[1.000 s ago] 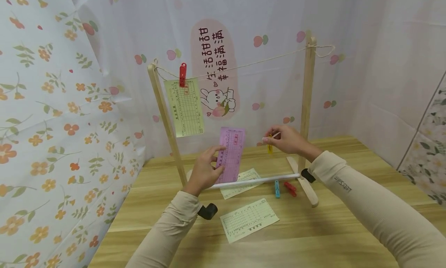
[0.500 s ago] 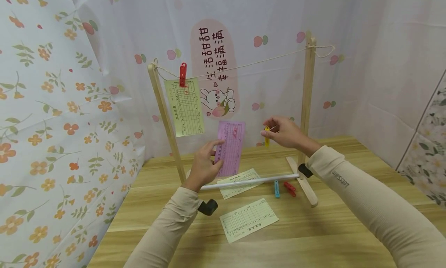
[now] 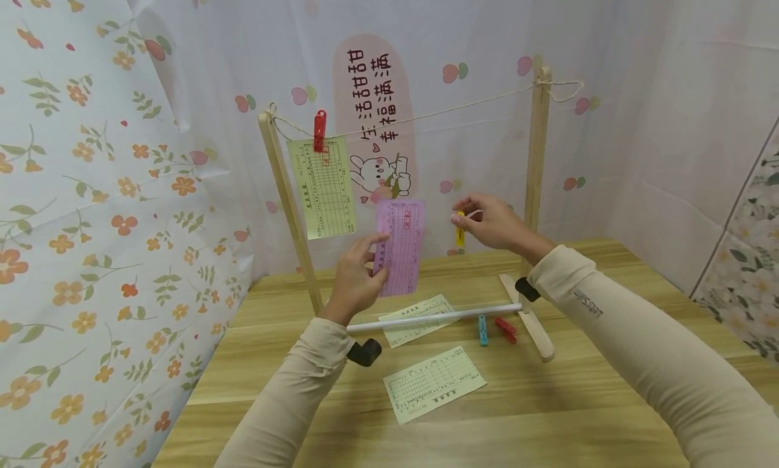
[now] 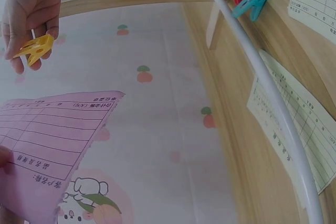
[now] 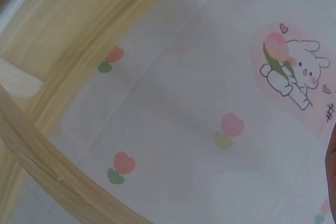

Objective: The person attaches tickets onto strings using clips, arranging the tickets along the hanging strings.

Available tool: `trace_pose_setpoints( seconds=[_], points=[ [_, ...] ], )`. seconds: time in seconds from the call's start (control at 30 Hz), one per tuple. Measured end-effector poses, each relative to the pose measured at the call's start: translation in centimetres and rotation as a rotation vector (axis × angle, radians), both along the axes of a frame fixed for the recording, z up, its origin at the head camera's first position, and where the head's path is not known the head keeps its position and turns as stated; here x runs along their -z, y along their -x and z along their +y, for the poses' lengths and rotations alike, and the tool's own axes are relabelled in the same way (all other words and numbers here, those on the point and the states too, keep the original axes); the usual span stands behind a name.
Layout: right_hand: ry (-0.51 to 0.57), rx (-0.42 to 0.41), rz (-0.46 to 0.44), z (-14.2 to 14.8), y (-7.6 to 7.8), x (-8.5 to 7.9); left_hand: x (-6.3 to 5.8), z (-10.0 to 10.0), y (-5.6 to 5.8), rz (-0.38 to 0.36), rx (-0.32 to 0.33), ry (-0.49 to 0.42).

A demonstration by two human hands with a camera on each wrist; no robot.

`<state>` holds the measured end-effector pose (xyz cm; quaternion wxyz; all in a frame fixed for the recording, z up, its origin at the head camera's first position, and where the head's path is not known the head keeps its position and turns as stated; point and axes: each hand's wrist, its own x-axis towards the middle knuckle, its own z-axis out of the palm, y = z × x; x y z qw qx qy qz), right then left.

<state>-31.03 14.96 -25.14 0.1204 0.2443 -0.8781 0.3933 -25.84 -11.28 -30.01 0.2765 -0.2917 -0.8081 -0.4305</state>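
My left hand (image 3: 356, 278) pinches the left edge of a pink receipt slip (image 3: 403, 248), which stands upright in the air below the string (image 3: 462, 105). To its right, my right hand (image 3: 496, 223) holds a yellow clothespin (image 3: 460, 229) between thumb and fingers. In the left wrist view the slip (image 4: 47, 145) spreads across the lower left, with the yellow clothespin (image 4: 37, 49) above it in the other hand. Only a sliver of the right hand (image 5: 331, 174) shows in the right wrist view. A red clothespin (image 3: 319, 131) fastens a yellow-green slip (image 3: 322, 191) to the string's left end.
Two wooden posts (image 3: 537, 157) carry the string, joined low down by a white rod (image 3: 438, 318). One pale slip (image 3: 414, 333) lies partly under the rod, another slip (image 3: 435, 385) nearer the front. A blue clothespin (image 3: 483, 331) and a red clothespin (image 3: 506, 329) lie at right.
Both hands have risen, lifting the pink slip and the yellow clothespin toward the string. The right hand has also shifted slightly left. The hanging slip and the things on the table stay put.
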Motion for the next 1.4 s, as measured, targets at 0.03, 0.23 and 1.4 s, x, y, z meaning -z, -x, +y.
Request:
trace_pose_setpoints(
  seconds=[0.03,0.23,1.4],
  points=[
    [0.003,0.001,0.0,-0.1,0.0,-0.1,-0.1,0.0,0.1,-0.001,0.001,-0.005],
    [0.033,0.006,-0.015,-0.5,0.1,-1.1,-0.6,0.0,0.3,0.012,-0.029,-0.004],
    [0.034,0.028,0.0,-1.8,0.3,-5.3,-2.6,1.3,1.9,0.039,-0.008,-0.106]
  ],
)
